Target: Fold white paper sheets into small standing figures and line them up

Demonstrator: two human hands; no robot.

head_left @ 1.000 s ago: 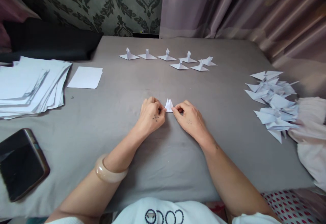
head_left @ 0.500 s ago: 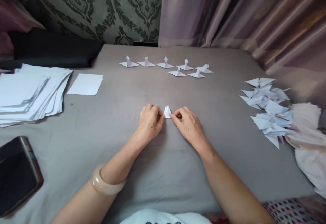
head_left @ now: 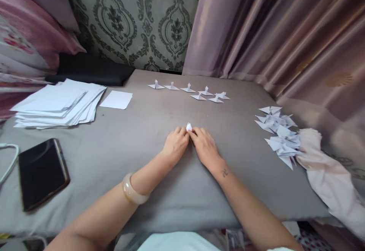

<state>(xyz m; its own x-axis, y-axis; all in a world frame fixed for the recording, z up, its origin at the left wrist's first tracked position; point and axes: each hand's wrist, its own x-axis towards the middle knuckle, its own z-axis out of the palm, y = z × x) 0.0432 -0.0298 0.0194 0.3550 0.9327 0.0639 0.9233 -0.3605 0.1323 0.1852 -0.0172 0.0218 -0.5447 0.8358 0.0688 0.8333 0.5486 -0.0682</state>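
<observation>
A small folded white paper piece (head_left: pixel 188 126) stands on the grey cloth-covered surface (head_left: pixel 148 137), pinched from both sides. My left hand (head_left: pixel 176 144) grips its left side and my right hand (head_left: pixel 204 146) grips its right, fingertips meeting at the paper. Most of the piece is hidden by my fingers; only its pointed top shows. A pale bangle sits on my left wrist.
Several finished folded paper figures (head_left: pixel 188 90) stand in a row at the back. A heap of folded paper triangles (head_left: pixel 278 137) lies at right beside a pale cloth (head_left: pixel 327 175). A paper stack (head_left: pixel 59 102), one loose sheet (head_left: pixel 116 100) and a dark phone (head_left: pixel 42 171) lie at left.
My hands have drawn closer together over the paper piece, covering more of it. The camera has tilted up and back, so more wall and curtain show.
</observation>
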